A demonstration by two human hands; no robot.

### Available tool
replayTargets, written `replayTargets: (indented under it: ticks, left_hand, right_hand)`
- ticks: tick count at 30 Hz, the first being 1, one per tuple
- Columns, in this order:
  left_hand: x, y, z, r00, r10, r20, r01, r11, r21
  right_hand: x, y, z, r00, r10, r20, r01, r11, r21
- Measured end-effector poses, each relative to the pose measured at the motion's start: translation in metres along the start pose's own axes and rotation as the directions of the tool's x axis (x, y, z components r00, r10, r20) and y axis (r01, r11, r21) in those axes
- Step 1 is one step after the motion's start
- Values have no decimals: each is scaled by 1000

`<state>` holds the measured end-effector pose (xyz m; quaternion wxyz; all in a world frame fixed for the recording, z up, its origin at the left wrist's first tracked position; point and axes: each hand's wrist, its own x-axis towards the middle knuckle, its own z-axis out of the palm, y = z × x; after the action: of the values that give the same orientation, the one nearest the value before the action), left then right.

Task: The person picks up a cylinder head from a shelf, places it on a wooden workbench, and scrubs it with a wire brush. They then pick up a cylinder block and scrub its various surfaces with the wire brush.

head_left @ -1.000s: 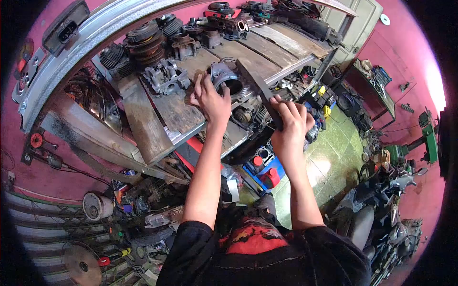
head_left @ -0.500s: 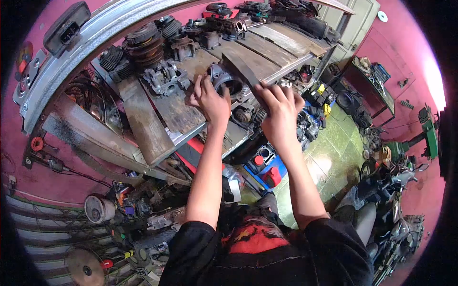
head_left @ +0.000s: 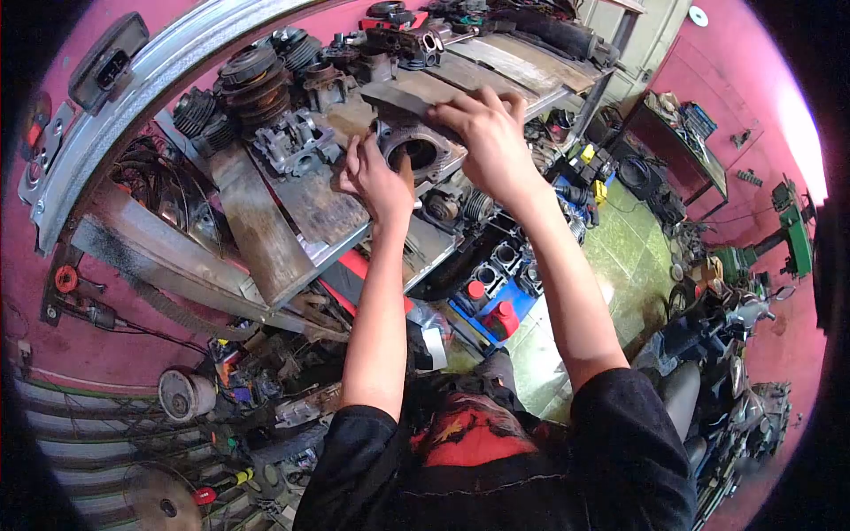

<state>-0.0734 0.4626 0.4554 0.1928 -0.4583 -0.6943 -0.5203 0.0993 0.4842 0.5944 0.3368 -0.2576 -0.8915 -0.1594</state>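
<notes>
On the wooden workbench sits a grey metal engine cylinder, its round dark bore facing me. My left hand grips the cylinder's left side, with the thumb at the bore opening and the other fingers around the outer wall. A flat file, long and dark, lies across the cylinder's upper face. Around its near end are the fingers of my right hand. The file's far end points left, past the cylinder's edge.
A silver cylinder head lies to the left on the planks. Finned cylinders and other engine parts line the bench's back. Below the front edge, a blue tray holds red-capped containers. A desk stands at the right wall.
My right hand has moved up and left, carrying the file across the cylinder's face. The file now lies more level, and the cylinder's bore shows more fully. My left hand keeps its hold.
</notes>
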Motion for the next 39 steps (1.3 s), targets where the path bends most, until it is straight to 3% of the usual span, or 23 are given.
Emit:
replayTargets:
  ticks: [1, 5, 9, 14, 18, 22, 27, 33, 39]
  left_hand:
    - [0, 1, 1, 1000, -1, 1, 1, 1000, -3]
    - [0, 1, 2, 999, -46, 4, 46, 998, -39]
    - [2, 0, 2, 1000, -21, -18, 20, 999, -32]
    - [3, 1, 1, 1000, -27, -8, 27, 999, -22]
    - [3, -1, 3, 999, -45, 5, 45, 999, -10]
    - [1, 1, 2, 999, -51, -9, 52, 999, 9]
    - [4, 3, 0, 998, -56, 9, 56, 998, 18]
    - [4, 0, 1, 1000, -13, -7, 13, 1000, 11]
    - [2, -4, 5, 1000, -28, -5, 28, 999, 31]
  right_hand:
    - [-14, -4, -5, 1000, 0, 2, 0, 1000, -3]
    - [-85, -33, -10, 953, 272, -134, -272, 962, 13]
    - [-105, -46, 38, 881, 403, -248, -423, 906, -31]
    - [-60, -16, 77, 857, 427, -288, -397, 904, 159]
    - [-98, -24, 63, 857, 445, -259, -379, 885, 270]
    - [-159, -60, 50, 799, 553, -235, -502, 829, 245]
    - [-125, -47, 57, 768, 612, -189, -565, 787, 249]
    - [-77, -24, 65, 830, 524, -192, -471, 842, 264]
    - [-144, -51, 47, 786, 588, -189, -515, 793, 327]
